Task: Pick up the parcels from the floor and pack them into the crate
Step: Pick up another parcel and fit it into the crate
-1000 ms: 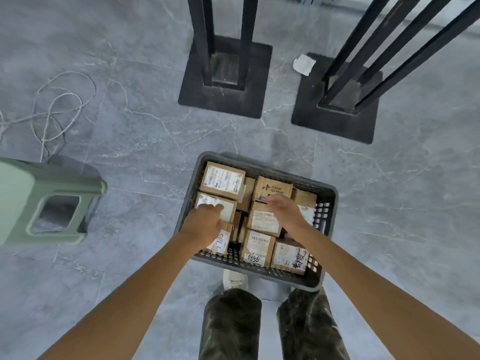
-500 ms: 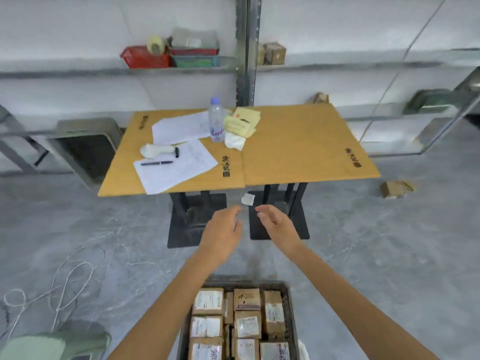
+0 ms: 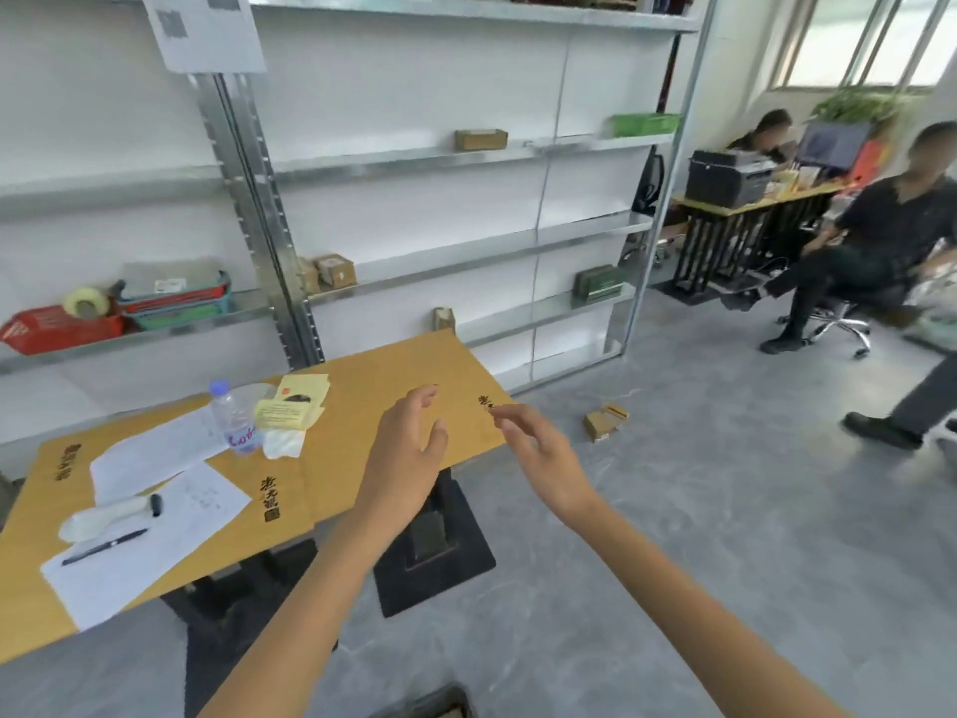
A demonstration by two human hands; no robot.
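We found two small cardboard parcels (image 3: 605,422) lying on the grey floor (image 3: 725,536), just past the far right corner of the wooden counter (image 3: 373,375). They touched one another. Together their long axis ran slantwise, from the counter's corner away toward the metal shelving (image 3: 466,251) behind the counter. They were too small and blurred for us to tell which faces pointed up. Only a dark corner of what seemed to be the crate (image 3: 432,703) showed at the bottom edge of the view, on the floor in front of the counter.

Our left hand (image 3: 409,458) hung in the air over the counter's near right edge, fingers loosely spread and thumb apart, holding nothing and touching nothing. Our right hand (image 3: 541,453) hung just beside it, off the counter's right corner, its fingers slack and slightly bent, likewise holding nothing. The two hands were near each other but apart.

On the counter's left part a water bottle (image 3: 235,422) stood upright, with yellow notes (image 3: 292,406) just beside it and white sheets (image 3: 155,515) bearing a black pen (image 3: 103,547).
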